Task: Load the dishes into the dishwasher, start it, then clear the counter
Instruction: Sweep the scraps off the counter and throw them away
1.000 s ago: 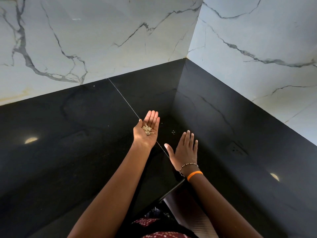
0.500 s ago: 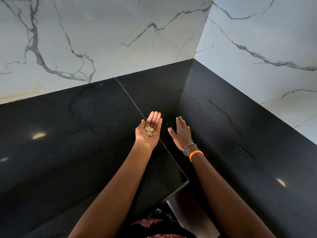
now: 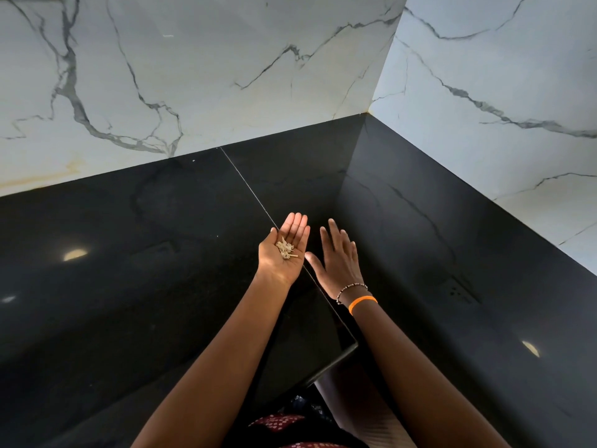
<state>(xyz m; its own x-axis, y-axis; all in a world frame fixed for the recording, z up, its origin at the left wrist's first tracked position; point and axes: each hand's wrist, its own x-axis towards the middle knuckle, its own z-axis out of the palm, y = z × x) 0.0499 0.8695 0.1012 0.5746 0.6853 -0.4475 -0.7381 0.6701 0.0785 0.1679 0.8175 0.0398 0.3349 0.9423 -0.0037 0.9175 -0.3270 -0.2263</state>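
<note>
My left hand (image 3: 284, 250) is held palm up over the black corner counter (image 3: 145, 286), fingers straight, with a small heap of pale food scraps (image 3: 286, 248) lying in the palm. Just to its right, my right hand (image 3: 337, 260) is flat, palm down, fingers spread and straight, low over or on the counter surface. It wears a bead bracelet and an orange band at the wrist. No dishes or dishwasher are in view.
The glossy black counter wraps an inside corner, with a thin seam (image 3: 248, 189) running diagonally toward my hands. White marble walls (image 3: 193, 76) rise behind and to the right. The counter's inner front corner (image 3: 353, 345) is near my body.
My right hand reached forward over the counter and has drawn back toward my left hand's side. The left hand stayed palm up with the scraps. The view shifted slightly.
</note>
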